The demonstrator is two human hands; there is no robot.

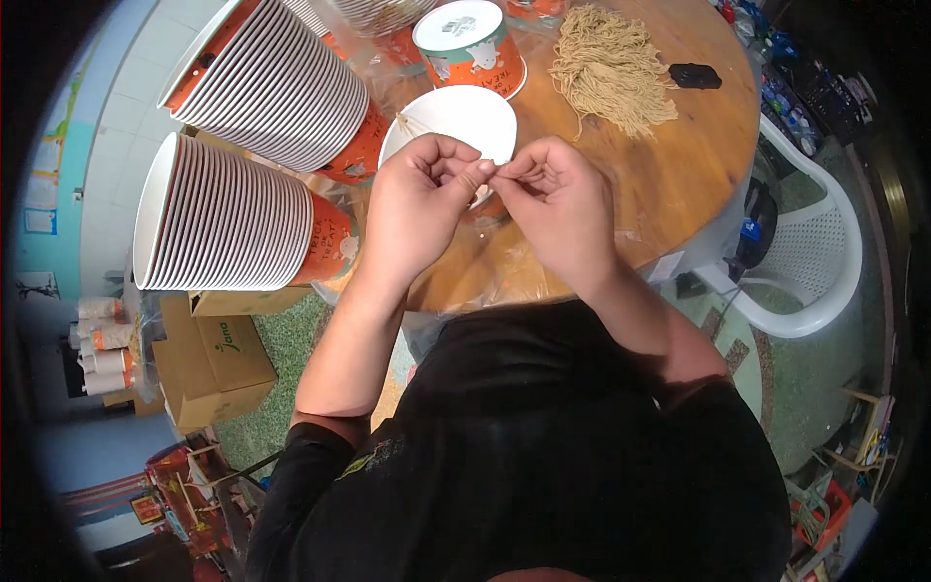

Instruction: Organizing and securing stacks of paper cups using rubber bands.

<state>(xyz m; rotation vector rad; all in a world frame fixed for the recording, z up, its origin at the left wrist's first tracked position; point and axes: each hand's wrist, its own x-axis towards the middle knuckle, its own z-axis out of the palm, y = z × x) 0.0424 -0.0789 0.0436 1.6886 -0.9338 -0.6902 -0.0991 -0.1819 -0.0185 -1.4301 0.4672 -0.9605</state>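
Observation:
A paper bucket (464, 109), white inside, is tilted with its opening toward me, and a thin tan string (412, 123) shows at its left rim. My left hand (430, 199) is closed at the bucket's near rim, thumb and forefinger pinched together. Against those fingertips, my right hand (562, 199) makes a pinch too; whatever is between its fingers is too small to make out. Both hands hide the near side of the bucket. Beyond it, an orange and green printed bucket (475, 63) stands upside down. A loose bundle of tan strings (616, 68) lies to its right.
Two long stacks of nested paper buckets (228, 218) lean at the left of the round wooden table (669, 175). A black oval piece (695, 76) is beside the strings. A white plastic chair (815, 247) stands right; a cardboard box (218, 354) is on the floor left.

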